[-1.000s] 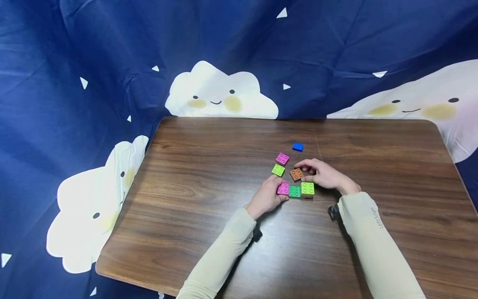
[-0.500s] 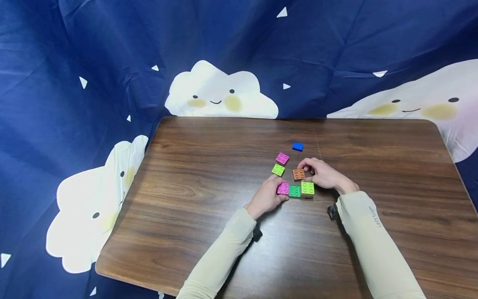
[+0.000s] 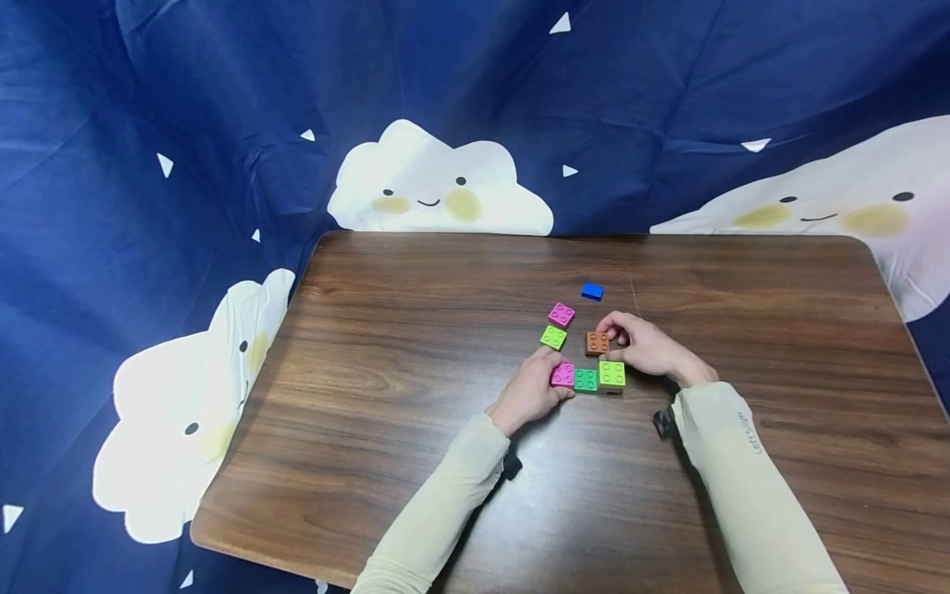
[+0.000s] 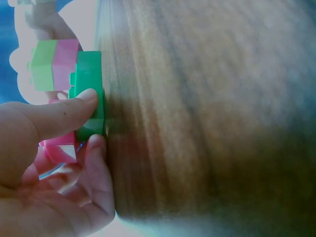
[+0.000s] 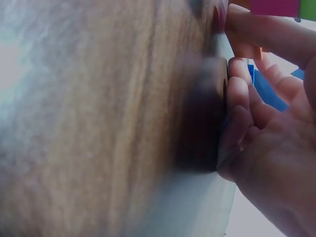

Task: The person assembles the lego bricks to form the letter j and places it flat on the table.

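My left hand grips a small brick assembly, its thumb against the side of the long green brick. A pink brick sits on the green brick's near-hand end. Toward the other end, the left wrist view shows a second pink brick topped by a lime brick. Just behind the lime end, my right hand pinches an orange-brown brick, studs up, between thumb and fingers. In the right wrist view that brick is mostly hidden by the fingers.
Behind the left hand, another lime brick lies beside a pink brick. Farther back is a blue brick. The wooden table reaches to a blue curtain with cloud prints.
The orange-brown brick has shifted slightly right and turned from slanted to square with the assembly, in the right hand's fingers. The left hand and its bricks stay in place.
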`<act>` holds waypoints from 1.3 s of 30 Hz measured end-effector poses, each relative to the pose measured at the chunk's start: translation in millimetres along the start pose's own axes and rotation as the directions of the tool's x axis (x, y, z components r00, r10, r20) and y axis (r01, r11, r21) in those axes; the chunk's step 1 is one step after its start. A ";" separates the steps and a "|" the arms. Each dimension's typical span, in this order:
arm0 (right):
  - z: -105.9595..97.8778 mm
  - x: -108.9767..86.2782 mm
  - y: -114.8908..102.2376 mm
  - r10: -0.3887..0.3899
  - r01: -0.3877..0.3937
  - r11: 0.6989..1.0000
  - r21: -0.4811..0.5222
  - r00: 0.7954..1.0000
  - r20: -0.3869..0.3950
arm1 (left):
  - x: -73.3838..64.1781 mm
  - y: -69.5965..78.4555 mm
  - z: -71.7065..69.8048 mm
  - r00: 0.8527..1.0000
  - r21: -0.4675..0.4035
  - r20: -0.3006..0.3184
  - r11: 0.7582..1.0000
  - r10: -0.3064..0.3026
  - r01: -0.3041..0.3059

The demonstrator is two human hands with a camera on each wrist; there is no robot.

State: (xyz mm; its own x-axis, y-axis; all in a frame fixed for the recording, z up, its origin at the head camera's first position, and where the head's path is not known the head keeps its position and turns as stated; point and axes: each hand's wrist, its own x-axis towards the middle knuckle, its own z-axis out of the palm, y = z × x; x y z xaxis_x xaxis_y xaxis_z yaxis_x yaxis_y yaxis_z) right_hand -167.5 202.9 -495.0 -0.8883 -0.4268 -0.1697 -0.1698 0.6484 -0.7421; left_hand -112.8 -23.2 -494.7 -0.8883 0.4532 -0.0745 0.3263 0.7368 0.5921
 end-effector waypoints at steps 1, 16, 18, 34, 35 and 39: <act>0.0 -0.2 0.7 0.012 -0.012 1.000 0.006 1.000 0.000 | 0.0 0.0 -0.1 1.000 -0.002 -0.001 1.000 0.000 0.000; -4.2 -16.7 7.5 0.092 -0.074 0.987 0.143 0.989 -0.118 | -0.5 0.0 0.6 1.000 0.009 0.003 1.000 0.006 -0.006; -4.4 -19.5 8.6 0.083 -0.060 0.986 0.159 0.986 -0.143 | -0.6 0.0 0.5 1.000 0.009 0.000 1.000 0.010 -0.010; -4.8 -34.8 10.2 0.045 -0.020 0.994 0.110 0.973 -0.227 | 0.8 -1.5 0.8 0.999 0.018 -0.016 0.999 0.029 -0.028; -4.5 -35.6 9.8 0.035 -0.008 0.993 0.115 0.971 -0.236 | 0.5 -1.4 0.8 0.999 0.018 -0.016 0.999 0.029 -0.028; -6.5 -40.5 4.3 0.011 0.025 0.991 0.132 0.964 -0.266 | 0.3 -1.1 0.8 0.999 0.020 -0.013 0.999 0.029 -0.029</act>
State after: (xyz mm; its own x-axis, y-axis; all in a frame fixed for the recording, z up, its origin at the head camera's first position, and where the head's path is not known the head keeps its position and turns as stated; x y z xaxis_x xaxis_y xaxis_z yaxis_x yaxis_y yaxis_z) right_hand -134.9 227.0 -487.1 -0.9714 -0.2373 0.0007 -0.1346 0.5486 -0.8252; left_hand -113.2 -23.5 -496.0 -0.8825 0.4681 -0.0466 0.3584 0.7333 0.5777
